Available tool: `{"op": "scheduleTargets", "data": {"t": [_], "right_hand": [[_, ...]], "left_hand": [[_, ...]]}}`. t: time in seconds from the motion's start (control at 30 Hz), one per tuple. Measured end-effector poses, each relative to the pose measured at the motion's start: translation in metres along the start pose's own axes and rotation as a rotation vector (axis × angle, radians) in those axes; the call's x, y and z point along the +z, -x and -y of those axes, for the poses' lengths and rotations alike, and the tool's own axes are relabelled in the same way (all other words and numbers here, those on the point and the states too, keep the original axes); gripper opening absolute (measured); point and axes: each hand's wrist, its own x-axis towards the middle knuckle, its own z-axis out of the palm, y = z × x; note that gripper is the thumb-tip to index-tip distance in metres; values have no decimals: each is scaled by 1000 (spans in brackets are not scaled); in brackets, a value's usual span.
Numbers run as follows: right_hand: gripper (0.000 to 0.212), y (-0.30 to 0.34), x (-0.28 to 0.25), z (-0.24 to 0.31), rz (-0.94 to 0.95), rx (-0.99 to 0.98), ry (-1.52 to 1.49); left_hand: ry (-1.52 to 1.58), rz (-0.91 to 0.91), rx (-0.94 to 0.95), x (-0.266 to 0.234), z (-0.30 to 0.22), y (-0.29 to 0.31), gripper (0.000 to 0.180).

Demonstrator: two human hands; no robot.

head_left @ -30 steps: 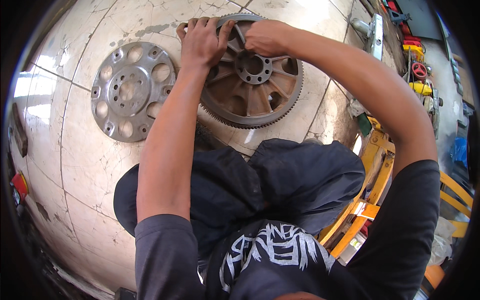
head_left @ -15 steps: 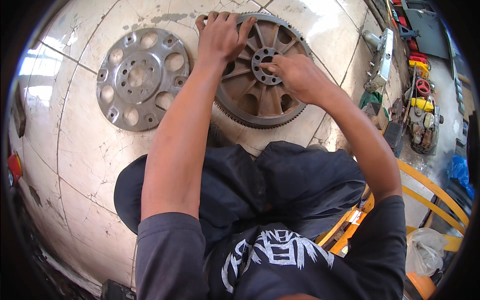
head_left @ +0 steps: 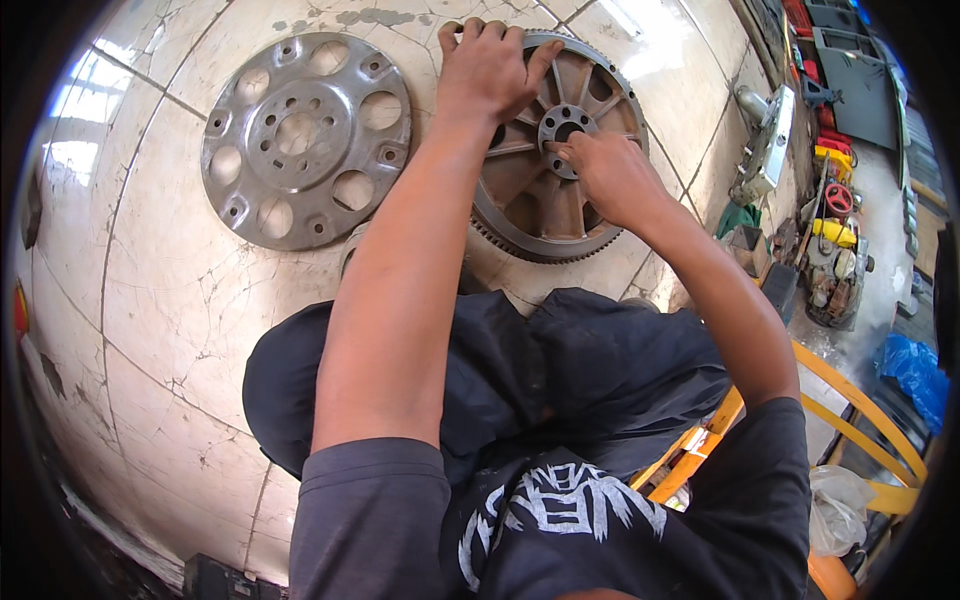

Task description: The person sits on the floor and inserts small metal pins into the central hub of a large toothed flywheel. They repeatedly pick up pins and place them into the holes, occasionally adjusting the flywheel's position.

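A brownish metal flywheel (head_left: 556, 212) with a toothed rim and spokes is in front of me. My left hand (head_left: 488, 75) grips its far left rim, fingers hooked over the edge and thumb on the face. At the pale hub, which has a ring of bolt holes, my right hand (head_left: 615, 178) points with the index finger. That fingertip touches the hub's left side, while the other fingers are curled with nothing visible in them. Left of the flywheel, a flat grey steel flexplate (head_left: 246, 180) with large round holes lies on the tiles, untouched.
Pale cracked floor tiles (head_left: 170, 330) spread around me. Along the right are a metal engine part (head_left: 765, 150), greasy machine parts (head_left: 838, 285) and a red handwheel (head_left: 838, 201). A yellow frame (head_left: 860, 388), a clear plastic bag (head_left: 838, 508) and a blue bag (head_left: 912, 372) are nearer.
The whole view has shifted, so flywheel and flexplate both appear farther right. My left hand keeps its grip on the rim, and my right index finger stays on the hub.
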Motion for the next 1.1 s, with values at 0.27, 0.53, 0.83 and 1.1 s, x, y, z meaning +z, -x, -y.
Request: {"op": "scheduleTargets", "data": {"t": [0.27, 0.53, 0.83, 1.1], "right_hand": [[17, -21, -8, 1, -80, -290, 264], [22, -55, -17, -1, 324, -247, 416], [29, -63, -18, -14, 350, -187, 128], [28, -82, -15, -9, 419, -367, 397]], "left_hand": [[38, 70, -25, -5, -2, -3, 73], [49, 64, -22, -5, -1, -3, 71], [18, 86, -25, -4, -3, -4, 69], [12, 83, -37, -9, -1, -3, 68]]}}
